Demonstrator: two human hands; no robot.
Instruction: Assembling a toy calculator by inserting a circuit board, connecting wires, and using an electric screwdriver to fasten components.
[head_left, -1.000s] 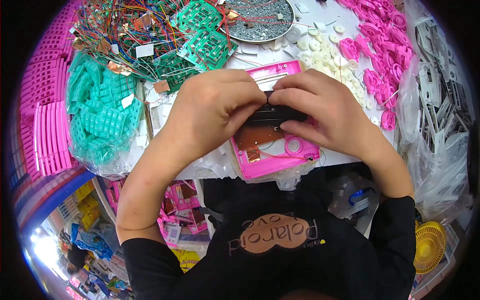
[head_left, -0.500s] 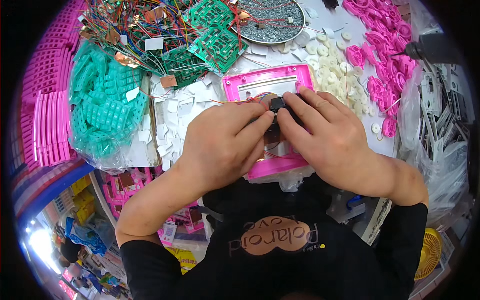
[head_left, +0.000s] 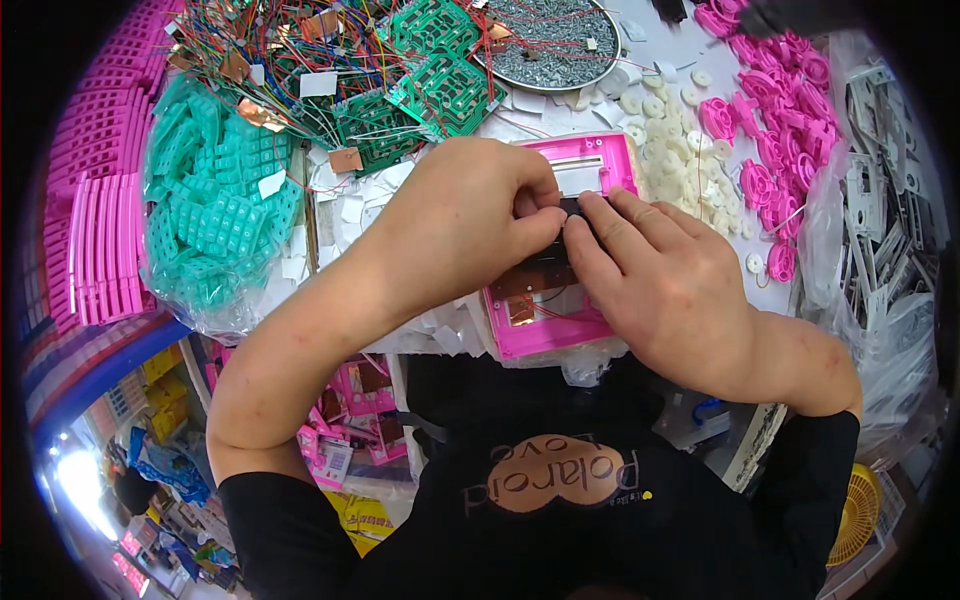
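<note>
In front of me a pink plastic casing [head_left: 508, 338] lies on the table, holding a brown circuit board [head_left: 530, 284], thin wires and a small black part [head_left: 571, 206]. My left hand [head_left: 480, 210] is closed in a pinch at the left of the black part, thumb and forefinger nearly meeting. What that pinch holds, if anything, is too small to make out. Closed over the casing's right side, my right hand [head_left: 665, 275] presses its thumb and fingertips against the black part. Both hands cover much of the casing.
Green circuit boards [head_left: 446, 92] with tangled wires lie at the back, beside a round tray [head_left: 618, 70] of screws. White wheels [head_left: 690, 165] and pink parts [head_left: 780, 185] spread rightward. Bagged teal keypads [head_left: 225, 215] and stacked pink panels [head_left: 105, 250] fill the left.
My left hand has risen and turned, its wrist moving up and away, uncovering the board at the casing's lower left. My right hand stays nearly in place at the black part.
</note>
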